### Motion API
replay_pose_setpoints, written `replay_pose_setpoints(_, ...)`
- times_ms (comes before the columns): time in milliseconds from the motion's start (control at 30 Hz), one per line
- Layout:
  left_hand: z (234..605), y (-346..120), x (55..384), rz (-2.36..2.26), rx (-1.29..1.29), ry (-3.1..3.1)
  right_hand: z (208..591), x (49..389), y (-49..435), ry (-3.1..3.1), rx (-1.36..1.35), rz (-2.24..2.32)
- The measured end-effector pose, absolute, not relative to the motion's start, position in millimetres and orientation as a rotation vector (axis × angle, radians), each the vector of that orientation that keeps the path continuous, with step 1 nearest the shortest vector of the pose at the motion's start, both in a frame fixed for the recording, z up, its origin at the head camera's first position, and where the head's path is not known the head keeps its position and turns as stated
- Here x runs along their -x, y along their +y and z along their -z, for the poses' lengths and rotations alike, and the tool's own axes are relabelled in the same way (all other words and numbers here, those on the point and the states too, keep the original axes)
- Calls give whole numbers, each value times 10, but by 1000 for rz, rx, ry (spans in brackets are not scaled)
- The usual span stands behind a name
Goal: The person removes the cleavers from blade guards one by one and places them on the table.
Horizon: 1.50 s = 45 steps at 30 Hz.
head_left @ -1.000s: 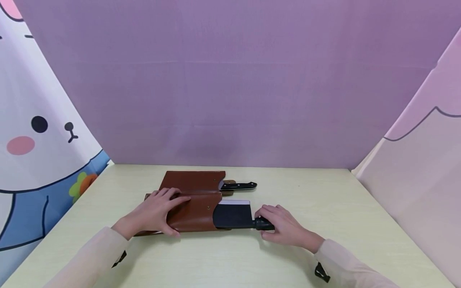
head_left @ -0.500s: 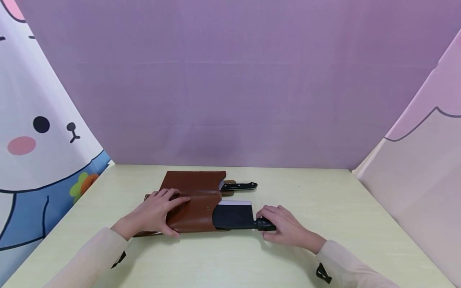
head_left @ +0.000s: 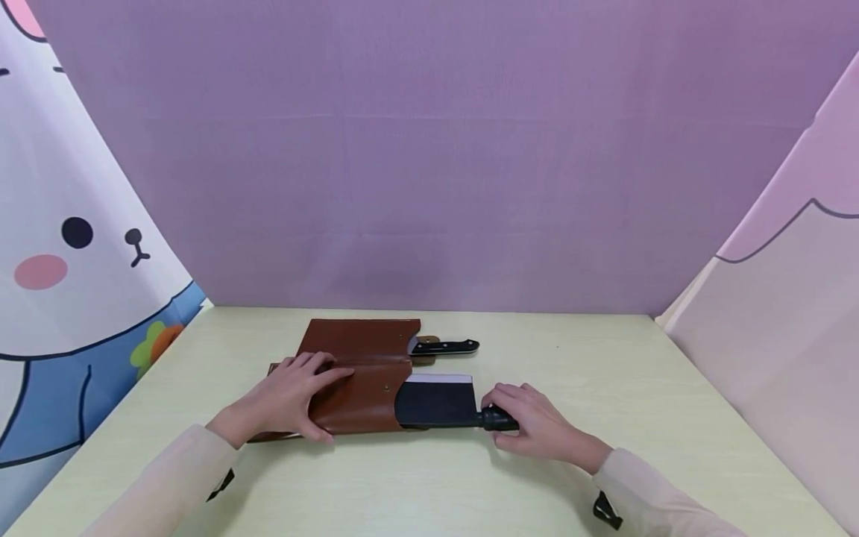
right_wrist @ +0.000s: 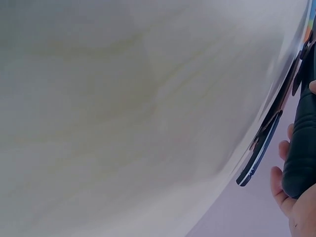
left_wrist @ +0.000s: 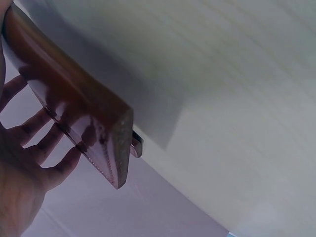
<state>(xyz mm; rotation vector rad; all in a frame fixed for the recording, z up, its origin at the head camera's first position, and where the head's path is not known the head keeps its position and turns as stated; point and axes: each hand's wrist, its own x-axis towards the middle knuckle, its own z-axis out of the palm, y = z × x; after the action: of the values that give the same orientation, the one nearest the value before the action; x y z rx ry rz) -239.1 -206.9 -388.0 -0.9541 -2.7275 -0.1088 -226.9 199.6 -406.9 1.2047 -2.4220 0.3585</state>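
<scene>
Head view, relayed to my remote seat: a right hand [head_left: 540,429] grips a cleaver [head_left: 436,405] by its black handle, fingers on the far side and thumb on the near, while a left hand [head_left: 285,399] lies with fingers spread wide across a brown front sleeve [head_left: 372,403], thumb by its near edge. I judge the work partway along. Between the two hands, the cleaver shows one part of its blade bare, the rest hidden in the sleeve's mouth; whether it is going in or coming out, this instant does not tell me. If out, the covered end is left to clear; if in, the bare stretch is left to cover.

I see a broad blade, dark with a pale strip along the edge farther from the hands, and a ringed grip. The glossy sleeve has a curved mouth, a small stud and, in the left wrist view, edge stitching.

Beyond the left hand's fingers lies a rear sleeve [head_left: 362,339], holding a smaller knife [head_left: 446,347] whose black, riveted handle juts out past the cleaver, touched by neither hand. I cannot tell whether the sleeves are joined. Purple cloth [head_left: 429,164] hangs behind the pale table [head_left: 403,485].
</scene>
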Motion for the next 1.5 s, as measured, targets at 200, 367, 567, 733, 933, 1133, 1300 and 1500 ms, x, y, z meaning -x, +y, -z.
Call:
replay_pose_setpoints(200, 3905, -2085, 2393, 81, 939, -2735, 4081, 2267, 2030, -2427, -1198, -359)
replay_pose_setpoints(367, 3904, -2092, 2392, 92, 933, -2768, 4088, 2270, 2049, -2443, -1185, -367)
replay_pose_setpoints(567, 3902, -2096, 2395, 99, 933, -2780, 4082, 2262, 2072, -2465, -1174, -365)
replay_pose_setpoints(733, 3900, -2099, 2397, 96, 939, -2772, 4080, 2258, 2098, -2473, -1172, -366)
replay_pose_setpoints(933, 3911, -2106, 2400, 96, 945, -2769, 4083, 2255, 2122, -2437, -1174, -350)
replay_pose_setpoints(1133, 3921, -2107, 2404, 95, 946, -2763, 4102, 2262, 2164, -2427, -1179, -348)
replay_pose_setpoints(1300, 3927, -2111, 2407, 98, 948, -2762, 4104, 2261, 2195, -2442, -1164, -348)
replay_pose_setpoints(1500, 3926, -2115, 2407, 92, 937, -2765, 4099, 2247, 2231, -2455, -1152, -364)
